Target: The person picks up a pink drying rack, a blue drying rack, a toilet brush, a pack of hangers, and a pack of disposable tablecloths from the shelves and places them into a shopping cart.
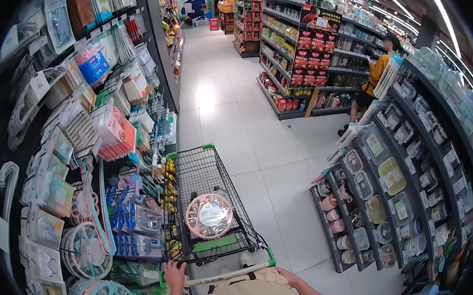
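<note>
In front of me stands a black wire shopping cart (205, 164) with green corner pieces and a pale handle bar (227, 277). My left hand (174, 277) is closed round the left end of the handle. At the handle's right end lies my right hand (289, 277), its fingers mostly hidden beside my beige clothing. Inside the basket is a round, pink-rimmed item (208, 216) with clear petal-like sections and a white label in its centre. Its exact kind I cannot make out.
Close on the left, a shelf (92, 132) holds packs, hangers and kitchen tools. Food containers fill the curved shelf (393, 175) at right. A tiled aisle (233, 109) runs ahead. A person in a yellow top (382, 70) stands by shelves; an end display (314, 49) juts out.
</note>
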`<state>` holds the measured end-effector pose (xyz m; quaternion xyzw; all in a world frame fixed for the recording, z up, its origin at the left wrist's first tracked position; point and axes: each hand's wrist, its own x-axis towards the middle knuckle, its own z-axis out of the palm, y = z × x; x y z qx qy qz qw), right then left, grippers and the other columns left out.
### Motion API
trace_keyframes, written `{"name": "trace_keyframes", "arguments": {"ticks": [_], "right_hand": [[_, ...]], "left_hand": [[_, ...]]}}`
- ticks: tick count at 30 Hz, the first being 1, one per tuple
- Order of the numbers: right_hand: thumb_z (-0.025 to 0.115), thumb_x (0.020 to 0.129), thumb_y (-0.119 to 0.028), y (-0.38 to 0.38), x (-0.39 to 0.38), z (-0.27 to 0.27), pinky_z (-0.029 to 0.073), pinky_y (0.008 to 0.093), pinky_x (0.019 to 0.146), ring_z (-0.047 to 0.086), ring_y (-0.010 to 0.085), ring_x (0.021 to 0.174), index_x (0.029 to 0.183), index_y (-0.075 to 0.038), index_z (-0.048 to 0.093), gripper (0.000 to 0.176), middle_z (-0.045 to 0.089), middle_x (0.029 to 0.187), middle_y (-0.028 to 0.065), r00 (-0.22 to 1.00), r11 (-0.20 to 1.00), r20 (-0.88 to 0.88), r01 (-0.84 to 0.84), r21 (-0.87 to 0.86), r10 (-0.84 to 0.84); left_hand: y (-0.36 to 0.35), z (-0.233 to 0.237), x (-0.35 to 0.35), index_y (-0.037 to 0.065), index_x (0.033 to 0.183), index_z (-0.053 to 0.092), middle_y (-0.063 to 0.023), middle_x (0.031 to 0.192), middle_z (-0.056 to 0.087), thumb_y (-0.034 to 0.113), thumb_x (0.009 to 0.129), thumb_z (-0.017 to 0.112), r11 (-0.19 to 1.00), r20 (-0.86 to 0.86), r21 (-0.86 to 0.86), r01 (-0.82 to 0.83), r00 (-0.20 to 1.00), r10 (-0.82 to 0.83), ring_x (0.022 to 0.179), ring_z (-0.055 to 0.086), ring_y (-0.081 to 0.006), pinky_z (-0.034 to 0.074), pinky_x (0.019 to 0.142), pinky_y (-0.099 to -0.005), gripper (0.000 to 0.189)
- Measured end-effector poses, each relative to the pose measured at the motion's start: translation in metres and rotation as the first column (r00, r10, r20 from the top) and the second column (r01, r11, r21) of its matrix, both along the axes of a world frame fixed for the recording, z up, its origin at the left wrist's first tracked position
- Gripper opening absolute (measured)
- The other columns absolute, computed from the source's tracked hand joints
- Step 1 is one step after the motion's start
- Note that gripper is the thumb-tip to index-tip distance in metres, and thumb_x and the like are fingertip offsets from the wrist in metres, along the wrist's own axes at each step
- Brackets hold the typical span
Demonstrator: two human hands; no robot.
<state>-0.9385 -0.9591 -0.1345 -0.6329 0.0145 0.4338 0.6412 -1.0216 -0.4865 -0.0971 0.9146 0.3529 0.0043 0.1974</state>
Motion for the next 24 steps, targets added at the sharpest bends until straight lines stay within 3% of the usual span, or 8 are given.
{"name": "trace_keyframes", "arguments": {"ticks": [4, 12, 17, 22, 24], "right_hand": [[0.066, 0.093, -0.023, 0.004, 0.001, -0.009, 0.053, 0.0370, 0.088, 0.066, 0.0217, 0.105, 0.129, -0.001, 0.058, 0.043, 0.070, 0.118, 0.0079, 0.994, 0.994, -0.010, 0.106, 0.040, -0.106], [0.065, 0.093, -0.022, 0.007, 0.015, -0.015, 0.053, 0.0397, 0.088, 0.067, 0.0258, 0.105, 0.125, -0.001, 0.058, 0.039, 0.070, 0.116, 0.0110, 0.996, 0.997, 0.093, -0.005, -0.072, 0.011], [0.064, 0.092, -0.021, 0.002, 0.024, -0.011, 0.054, 0.0414, 0.087, 0.067, 0.0283, 0.105, 0.122, -0.001, 0.058, 0.037, 0.070, 0.115, 0.0130, 0.927, 0.930, 0.281, -0.148, -0.336, 0.249], [0.063, 0.092, -0.021, -0.012, 0.011, 0.018, 0.054, 0.0430, 0.087, 0.067, 0.0309, 0.106, 0.120, -0.001, 0.058, 0.034, 0.070, 0.115, 0.0150, 0.717, 0.666, 0.348, -0.213, -0.715, 0.603], [0.063, 0.092, -0.021, -0.012, -0.001, 0.049, 0.054, 0.0433, 0.087, 0.067, 0.0314, 0.106, 0.119, -0.001, 0.058, 0.034, 0.070, 0.114, 0.0154, 0.699, 0.641, 0.349, -0.204, -0.740, 0.625]], "left_hand": [[-0.006, 0.004, 0.005, 0.005, 0.110, 0.072, -0.0096, 0.133, 0.059, 0.050, 0.088, 0.068, 1.000, 0.022, 0.021, 0.012, 1.000, -0.013, 0.136, 0.041, -0.0356, 0.042, 0.106, -0.0479, 0.050], [-0.022, 0.010, 0.017, 0.004, 0.108, 0.071, -0.0090, 0.133, 0.059, 0.045, 0.087, 0.071, 0.999, 0.017, -0.017, -0.031, 0.999, 0.031, 0.135, 0.043, -0.0350, 0.040, 0.108, -0.0451, 0.047], [-0.022, 0.008, 0.021, 0.002, 0.108, 0.070, -0.0099, 0.134, 0.059, 0.044, 0.086, 0.072, 0.999, 0.014, -0.031, -0.044, 0.999, 0.045, 0.136, 0.042, -0.0345, 0.040, 0.108, -0.0446, 0.048], [-0.019, 0.005, 0.024, 0.000, 0.107, 0.070, -0.0108, 0.134, 0.059, 0.045, 0.086, 0.073, 0.998, -0.007, -0.032, -0.060, 0.998, 0.060, 0.138, 0.040, -0.0341, 0.039, 0.109, -0.0447, 0.049], [-0.017, 0.013, 0.028, 0.001, 0.109, 0.069, -0.0104, 0.136, 0.058, 0.046, 0.087, 0.072, 0.998, -0.045, -0.052, -0.043, 0.998, 0.041, 0.139, 0.039, -0.0338, 0.038, 0.110, -0.0448, 0.050]]}}
